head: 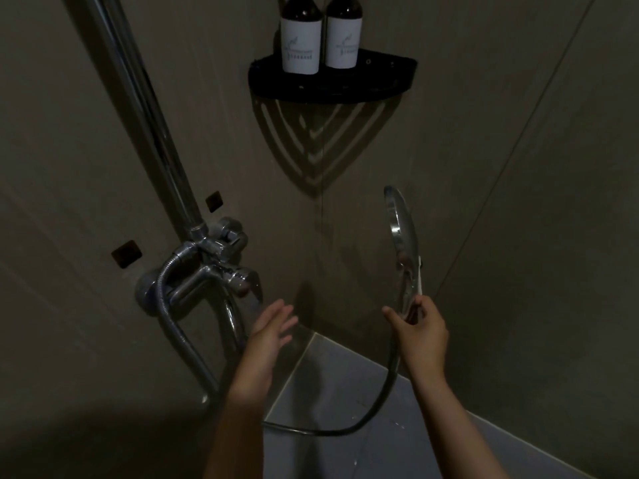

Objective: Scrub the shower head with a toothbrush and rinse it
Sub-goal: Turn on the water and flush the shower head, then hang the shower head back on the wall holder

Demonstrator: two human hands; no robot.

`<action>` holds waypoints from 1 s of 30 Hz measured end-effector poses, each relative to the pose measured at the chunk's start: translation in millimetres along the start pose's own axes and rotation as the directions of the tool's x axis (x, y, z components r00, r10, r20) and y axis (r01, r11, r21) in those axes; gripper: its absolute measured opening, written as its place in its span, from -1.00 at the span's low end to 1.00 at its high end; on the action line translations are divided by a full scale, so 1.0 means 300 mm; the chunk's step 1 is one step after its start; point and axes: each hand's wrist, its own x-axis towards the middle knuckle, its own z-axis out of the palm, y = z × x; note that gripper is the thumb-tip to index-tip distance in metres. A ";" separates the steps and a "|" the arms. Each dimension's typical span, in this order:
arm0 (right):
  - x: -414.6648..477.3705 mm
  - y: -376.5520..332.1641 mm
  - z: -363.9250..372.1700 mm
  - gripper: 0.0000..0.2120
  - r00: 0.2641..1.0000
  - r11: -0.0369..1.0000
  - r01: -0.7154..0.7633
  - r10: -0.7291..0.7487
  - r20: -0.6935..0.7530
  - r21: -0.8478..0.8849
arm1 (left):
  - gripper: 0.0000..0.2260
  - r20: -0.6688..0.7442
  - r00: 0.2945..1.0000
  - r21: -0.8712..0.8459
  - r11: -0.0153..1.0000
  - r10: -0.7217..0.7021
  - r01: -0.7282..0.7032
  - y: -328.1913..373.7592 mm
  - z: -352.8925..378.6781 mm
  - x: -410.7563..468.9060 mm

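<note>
The right hand (420,335) curls round the handle of the shower head (401,223), held upright and edge-on before the wall corner, a white toothbrush (420,276) alongside; the left hand (273,326) is empty, fingers straight, just beside the tap lever (247,286); the hose (389,378) loops below.

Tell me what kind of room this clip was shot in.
Most likely a bathroom shower stall: a wall-mounted chrome mixer tap, a hose-fed shower head gripped by the right hand, and a corner shelf holding two bottles.
</note>
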 end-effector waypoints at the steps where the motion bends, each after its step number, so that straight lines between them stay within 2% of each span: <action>1: 0.003 0.002 -0.006 -0.80 1.000 1.000 0.007 -0.007 0.010 0.004 | -0.65 0.047 0.999 0.040 0.999 -0.010 0.008 -0.005 0.032 -0.010; 7: 0.019 0.013 -0.047 -0.84 0.997 0.996 0.017 -0.024 0.079 0.089 | -0.61 0.321 0.940 0.287 0.958 -0.117 0.021 -0.086 0.246 -0.069; 10: 0.027 0.024 -0.078 -0.83 0.990 0.991 0.026 -0.044 0.132 0.134 | -0.56 0.367 0.919 0.332 0.943 -0.146 0.017 -0.137 0.352 -0.085; 15: 0.045 0.037 -0.144 -0.88 0.969 0.974 -0.005 -0.051 0.240 0.226 | -0.74 0.476 0.861 0.354 0.935 -0.178 -0.003 -0.176 0.466 -0.102; 23: 0.138 -0.008 -0.242 -0.98 0.931 0.947 -0.003 -0.114 0.346 0.322 | -0.73 0.509 0.855 0.210 0.978 -0.098 -0.013 -0.175 0.593 -0.095; 27: 0.209 -0.057 -0.286 -0.96 0.888 0.951 0.026 -0.164 0.429 0.309 | -0.78 0.415 0.909 0.177 0.983 -0.025 -0.053 -0.130 0.674 -0.114; 30: 0.277 -0.107 -0.306 -0.87 0.855 0.960 0.128 -0.234 0.463 0.248 | -0.80 0.339 0.939 0.169 0.979 0.051 -0.114 -0.083 0.735 -0.116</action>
